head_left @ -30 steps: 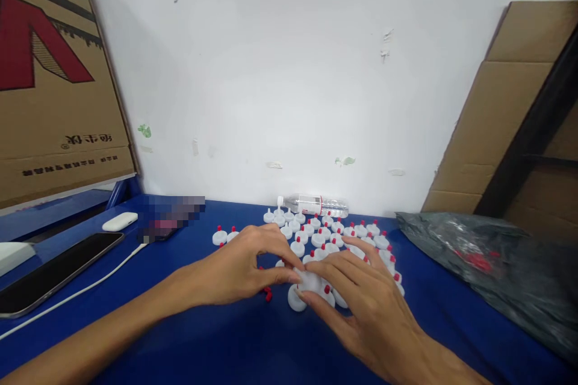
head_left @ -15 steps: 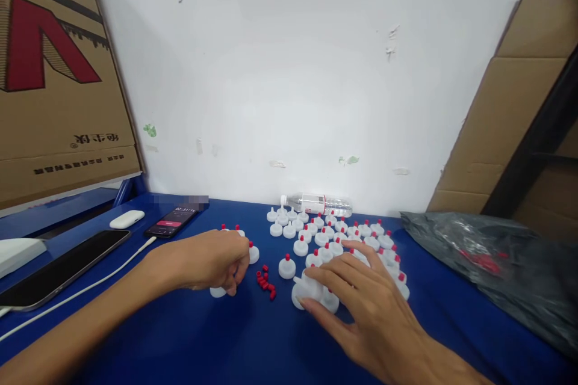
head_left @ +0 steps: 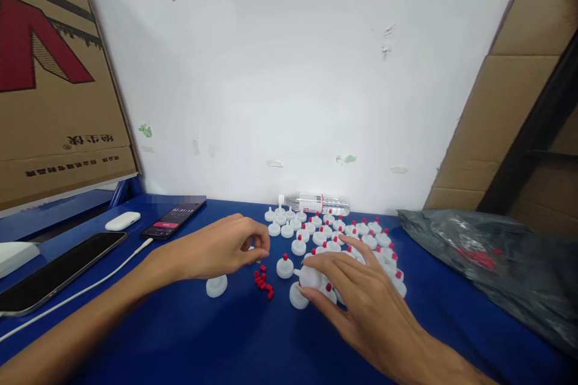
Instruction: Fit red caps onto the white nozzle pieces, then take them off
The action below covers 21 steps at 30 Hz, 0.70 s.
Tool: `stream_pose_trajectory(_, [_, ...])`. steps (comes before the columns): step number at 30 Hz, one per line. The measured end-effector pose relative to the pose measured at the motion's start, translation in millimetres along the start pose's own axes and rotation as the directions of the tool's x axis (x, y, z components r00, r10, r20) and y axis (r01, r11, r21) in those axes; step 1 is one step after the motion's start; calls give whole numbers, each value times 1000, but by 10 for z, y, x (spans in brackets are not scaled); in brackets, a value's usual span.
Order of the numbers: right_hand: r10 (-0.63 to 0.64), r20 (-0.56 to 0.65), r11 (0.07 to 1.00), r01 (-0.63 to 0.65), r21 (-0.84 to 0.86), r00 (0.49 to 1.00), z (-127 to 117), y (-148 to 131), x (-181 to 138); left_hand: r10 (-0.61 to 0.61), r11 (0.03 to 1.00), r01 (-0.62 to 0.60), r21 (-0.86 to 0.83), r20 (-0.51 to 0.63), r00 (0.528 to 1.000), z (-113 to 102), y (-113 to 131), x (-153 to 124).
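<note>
Left hand: the left hand (head_left: 226,249) hovers just above the blue table (head_left: 217,343), palm down. Its fingers are curled in and the thumb meets the fingertips in a pinch. I cannot tell whether anything sits in that pinch.
Right hand: the right hand (head_left: 361,295) lies palm down on the near edge of the heap, fingers fanned. Thumb and forefinger close round one white nozzle cap (head_left: 310,277), which sits a little above its neighbours.
Red tips: a small loose pile of red tips (head_left: 263,283) lies on the table between the two hands, just below the left fingertips.
Lone cap: a plain white lone cap (head_left: 217,286) rests by itself on the table under the left hand, apart from the heap.
Heap: many white caps with red tops (head_left: 343,234) stand close together behind and beneath the right hand.
Bottle: a clear water bottle (head_left: 313,203) lies on its side against the wall, just behind the heap.
Left of the table: a phone (head_left: 174,219) with a lit screen, a white earbud case (head_left: 121,221), a dark tablet (head_left: 58,271) and a white cable (head_left: 90,290).
Right of the table: a crumpled dark plastic bag (head_left: 487,264), well apart from the hands.
Surroundings: a cardboard box (head_left: 54,90) with red print stands at the left, and brown cardboard sheets (head_left: 506,102) lean at the right.
</note>
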State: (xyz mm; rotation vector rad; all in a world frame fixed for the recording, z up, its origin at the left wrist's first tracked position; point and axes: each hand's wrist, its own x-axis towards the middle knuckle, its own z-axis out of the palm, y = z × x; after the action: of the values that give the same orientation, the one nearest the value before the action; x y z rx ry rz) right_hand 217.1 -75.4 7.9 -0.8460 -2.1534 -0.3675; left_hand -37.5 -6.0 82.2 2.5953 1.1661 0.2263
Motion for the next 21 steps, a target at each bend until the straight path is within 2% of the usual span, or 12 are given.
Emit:
stream_pose_trajectory(3, [8,-5,999,-8,-32,1000,14,12,-6,80,982,-102,-157,-138,987,85,39,61])
stream_pose_trajectory(6, [24,-23,997,-25,-69,999,33,35,-22,102,939,-163,-304,-207,973,197,90,103])
stream_pose_trajectory(10, [38,-60,995,-44,-94,998,47,65,-36,40,881,-144,-451,-231,972,333,156,135])
stream_pose_trajectory(15, [30,-85,995,-38,-93,996,36,55,-18,-16,786,-114,-608,-203,979,451,180,169])
stream_pose_trajectory(21, [51,-115,994,-62,-92,992,5,18,3,-66,804,-97,-587,-251,966,448,206,172])
